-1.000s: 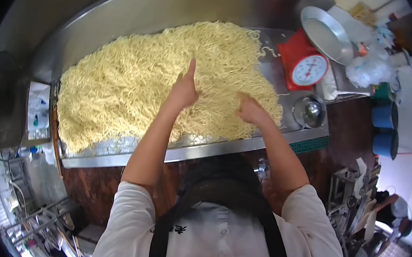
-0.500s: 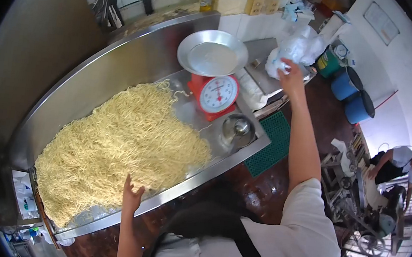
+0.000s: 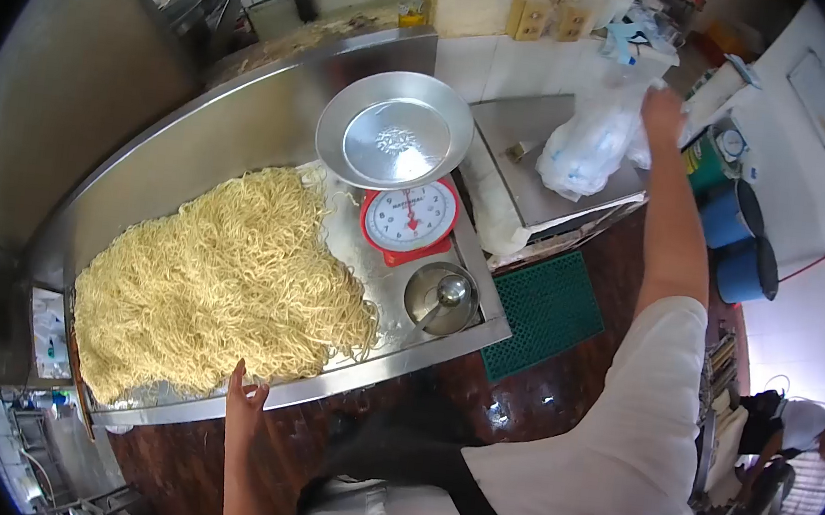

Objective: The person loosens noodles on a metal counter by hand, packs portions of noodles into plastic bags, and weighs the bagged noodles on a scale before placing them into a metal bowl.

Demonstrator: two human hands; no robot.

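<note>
My right hand (image 3: 662, 115) reaches out to the far right, closed on the upper edge of a bunched, see-through plastic bag (image 3: 584, 153) with white and bluish stuff inside. The bag rests on a metal surface beyond the steel tray. My left hand (image 3: 245, 399) hovers at the tray's front edge, thumb and fingers apart, holding nothing. Just beyond it lies a wide heap of yellow noodles (image 3: 219, 282). To the right of the heap stands a red dial scale (image 3: 410, 219) with a round metal pan (image 3: 395, 140) on top.
A metal bowl with a ladle (image 3: 441, 301) sits at the tray's right corner. Below it, a green mat (image 3: 549, 317) covers part of the wet floor. Blue bins (image 3: 741, 267) stand along the right wall. Another person (image 3: 802, 429) bends over machinery at lower right.
My right hand has shifted from the near side of the plastic bag to its upper right edge. My left hand is now lower, off the noodles. The whole view has turned slightly.
</note>
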